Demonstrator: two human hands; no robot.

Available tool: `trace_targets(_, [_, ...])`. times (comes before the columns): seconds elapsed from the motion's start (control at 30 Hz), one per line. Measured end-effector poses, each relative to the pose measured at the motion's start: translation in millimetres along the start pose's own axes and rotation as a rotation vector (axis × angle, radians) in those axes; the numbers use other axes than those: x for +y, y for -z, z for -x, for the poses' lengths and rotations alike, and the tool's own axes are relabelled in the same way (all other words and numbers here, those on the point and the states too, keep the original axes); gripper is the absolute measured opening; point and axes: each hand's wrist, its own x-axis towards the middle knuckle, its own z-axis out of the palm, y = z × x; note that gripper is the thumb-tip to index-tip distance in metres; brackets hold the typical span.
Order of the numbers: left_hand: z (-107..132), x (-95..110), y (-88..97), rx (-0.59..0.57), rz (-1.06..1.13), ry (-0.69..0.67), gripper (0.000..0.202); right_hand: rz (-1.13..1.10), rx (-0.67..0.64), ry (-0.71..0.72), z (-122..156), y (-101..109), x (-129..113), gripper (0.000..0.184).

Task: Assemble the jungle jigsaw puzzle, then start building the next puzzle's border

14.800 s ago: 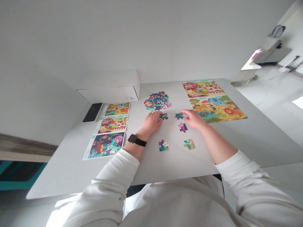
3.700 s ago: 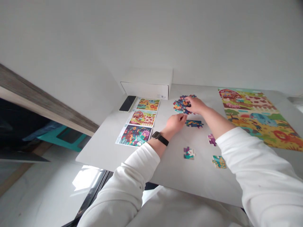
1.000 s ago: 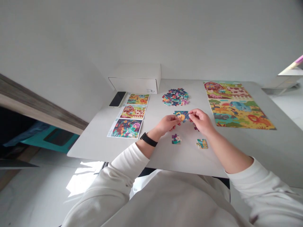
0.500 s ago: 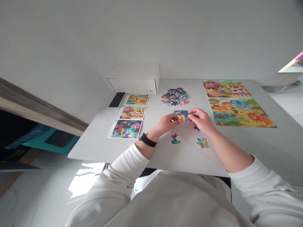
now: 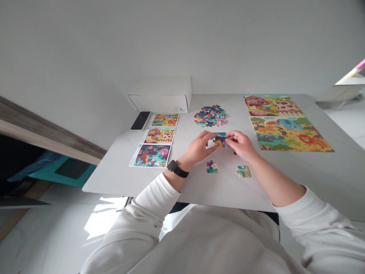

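Note:
Two or so joined jigsaw puzzle pieces (image 5: pixel 219 141), dark blue with an orange figure, are between my hands over the table. My left hand (image 5: pixel 201 147) grips their left side, thumb below and fingers above. The right edge is pinched between thumb and fingertips of my right hand (image 5: pixel 240 144). My fingers cover part of the pieces, so the joint is hard to make out. Nearer my body lie a loose purple-and-teal piece (image 5: pixel 212 167) and a teal-and-yellow piece (image 5: pixel 243 171). Another purple piece peeks out beneath my right hand.
A heap of puzzle pieces (image 5: pixel 210 116) lies farther back. Three picture cards (image 5: pixel 154 155) line the left side, below a phone (image 5: pixel 140 120) and a white box (image 5: pixel 159 103). Two assembled puzzles (image 5: pixel 288 133) cover the right side of the white table (image 5: pixel 182 186).
My left hand has opened wider, its index finger now reaching along the top of the joined pieces. My right hand has shifted slightly left, still pinching the edge.

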Motion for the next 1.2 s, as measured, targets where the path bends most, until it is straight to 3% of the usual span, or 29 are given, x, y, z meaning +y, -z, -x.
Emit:
trace_targets(0.13, [-1,-4,1.9,0.017,-0.021,-0.017,0.046,-0.016,0.004,0.003,0,1,0,0.031])
trace_targets(0.23, [-4,-14,14.5,0.052,-0.08,0.002,0.045,-0.023,0.026,0.015,-1,6,3,0.034])
trace_targets(0.37, [-9,-38,39.1,0.174,-0.202,0.122,0.045,-0.04,0.07,0.024,-6,14,9,0.037])
trace_targets(0.47, [-12,-55,47.5,0.235,-0.245,0.197,0.048,-0.048,0.092,0.024,-9,19,12,0.036])
trace_targets(0.8, [-20,-68,24.4,-0.009,-0.329,0.189,0.043,0.048,0.115,0.059,-12,24,19,0.03])
trace_targets(1.2, [-22,-63,20.3,-0.02,-0.4,0.255,0.044,0.101,0.099,0.075,-15,20,21,0.028])
